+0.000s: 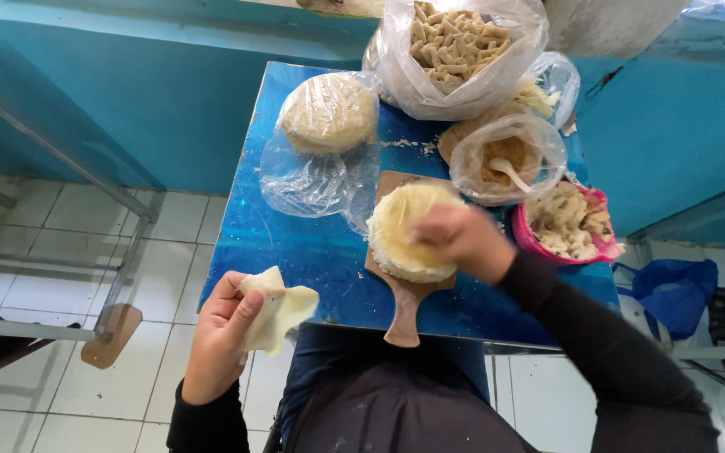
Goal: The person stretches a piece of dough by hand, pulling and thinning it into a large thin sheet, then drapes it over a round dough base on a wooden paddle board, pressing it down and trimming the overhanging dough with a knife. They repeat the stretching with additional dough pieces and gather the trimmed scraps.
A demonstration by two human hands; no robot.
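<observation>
The left hand pinches a folded wrapper at the table's near edge, while the right hand, fingers curled down, touches the wrapper stack on the wooden board, at two o'clock from the left.

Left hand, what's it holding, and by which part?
The left hand holds a folded pale dough wrapper, pinched at its left edge between thumb and fingers, with the rest hanging free over the table edge.
</observation>
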